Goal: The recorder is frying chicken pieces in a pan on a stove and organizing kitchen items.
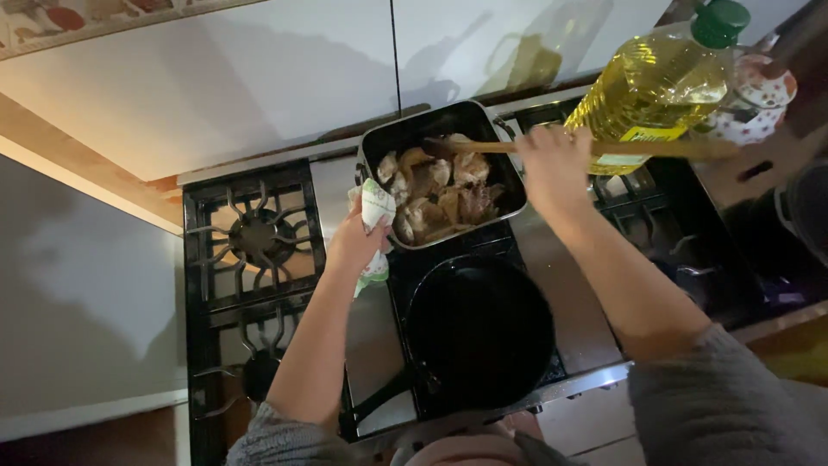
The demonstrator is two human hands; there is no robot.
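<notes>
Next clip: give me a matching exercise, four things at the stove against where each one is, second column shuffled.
Things:
1. wooden spoon
2. cloth
3. black frying pan
4. oil bottle

Places:
A. on the front burner, nothing in it
B. standing at the right of the stove, green cap on
C. in the right hand, its tip in the roasting pan of meat
D. under the left hand, against the roasting pan's near corner

Pairs: 1-C, 2-D, 3-A, 4-B
</notes>
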